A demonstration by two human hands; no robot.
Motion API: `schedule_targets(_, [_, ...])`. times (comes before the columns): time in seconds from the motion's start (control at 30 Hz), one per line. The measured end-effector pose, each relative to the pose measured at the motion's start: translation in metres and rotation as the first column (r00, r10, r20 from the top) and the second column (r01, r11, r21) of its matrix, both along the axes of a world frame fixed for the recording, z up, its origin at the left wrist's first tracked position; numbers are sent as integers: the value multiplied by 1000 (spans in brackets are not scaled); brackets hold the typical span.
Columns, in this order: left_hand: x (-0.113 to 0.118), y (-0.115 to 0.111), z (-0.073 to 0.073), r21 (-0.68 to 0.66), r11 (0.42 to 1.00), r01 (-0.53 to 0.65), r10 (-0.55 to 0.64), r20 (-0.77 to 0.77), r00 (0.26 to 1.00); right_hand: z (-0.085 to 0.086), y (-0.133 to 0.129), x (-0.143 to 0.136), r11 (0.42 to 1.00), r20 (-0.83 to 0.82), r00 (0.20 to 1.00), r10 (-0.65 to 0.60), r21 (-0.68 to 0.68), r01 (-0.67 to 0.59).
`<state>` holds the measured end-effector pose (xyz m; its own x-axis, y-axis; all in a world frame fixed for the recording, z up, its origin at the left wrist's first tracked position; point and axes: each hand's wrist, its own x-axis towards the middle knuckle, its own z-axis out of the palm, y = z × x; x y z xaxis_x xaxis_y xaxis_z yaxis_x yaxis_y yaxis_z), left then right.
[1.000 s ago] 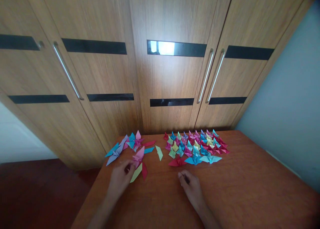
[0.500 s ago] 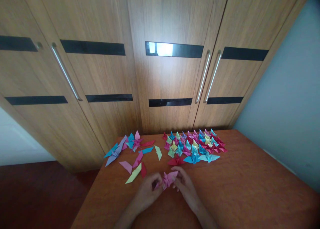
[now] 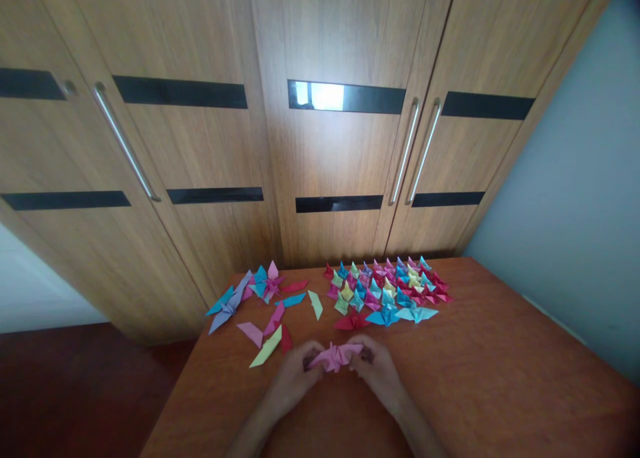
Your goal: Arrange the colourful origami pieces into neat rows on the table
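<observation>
A pink folded paper piece [image 3: 335, 357] is stretched between both hands above the front of the wooden table. My left hand [image 3: 299, 373] is closed on its left end, and my right hand [image 3: 376, 370] pinches the right end. Behind my right hand, rows of colourful folded paper pieces [image 3: 373, 291] stand close together, with a red one [image 3: 351, 321] and a light blue one [image 3: 417, 314] along their front. Flat folded strips lie left of centre, among them a yellow-green one [image 3: 267, 348] near my left hand.
The brown table [image 3: 480, 371] meets a wooden wardrobe [image 3: 330, 158] with metal handles and dark bands. At the back left lie lilac [image 3: 231, 308] and blue folded papers. A pale wall [image 3: 565, 211] rises on the right.
The pink paper now lies more level, with its ends spread apart sideways. My right hand has moved slightly right and lower, and its fingers have shifted on the paper. The view has shifted slightly.
</observation>
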<state>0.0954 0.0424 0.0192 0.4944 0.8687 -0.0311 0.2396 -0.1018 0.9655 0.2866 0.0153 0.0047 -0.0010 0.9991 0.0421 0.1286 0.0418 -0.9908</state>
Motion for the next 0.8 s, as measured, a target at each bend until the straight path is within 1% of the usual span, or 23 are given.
schedule_targets(0.1, [1,-1,-2,5,999,36,-36,-19,999,-1,0,2,999,128,992,3,53,-10])
schedule_targets(0.2, [3,-4,0,32,998,49,-49,-10,999,0,-1,2,995,265,964,31,81,-54])
schedule_targets(0.27, [4,-5,2,39,998,51,-51,-1,999,2,-3,1,993,288,955,70,75,-96])
schedule_targets(0.33, [5,-6,5,32,999,41,-40,-8,999,6,-4,0,991,257,961,106,57,-125])
schedule_targets(0.43, [4,-6,5,-9,999,47,-47,-17,999,9,-6,1,984,117,978,173,9,-175])
schedule_targets(0.5, [1,-7,3,-74,995,67,-64,39,997,8,-7,2,976,-24,977,213,-32,-213])
schedule_targets(0.57, [-3,-8,1,-162,984,77,-56,131,990,5,-9,3,968,-168,958,231,-59,-244])
schedule_targets(0.67, [-9,-11,-5,-262,962,81,-7,269,963,-2,-12,1,958,-355,905,234,-72,-276])
schedule_targets(0.73, [-11,-14,-10,-318,942,104,20,363,932,-6,-14,-3,949,-482,846,228,-82,-303])
schedule_targets(0.8, [-11,-16,-13,-387,911,139,52,444,895,-11,-15,-7,942,-606,771,196,-101,-319])
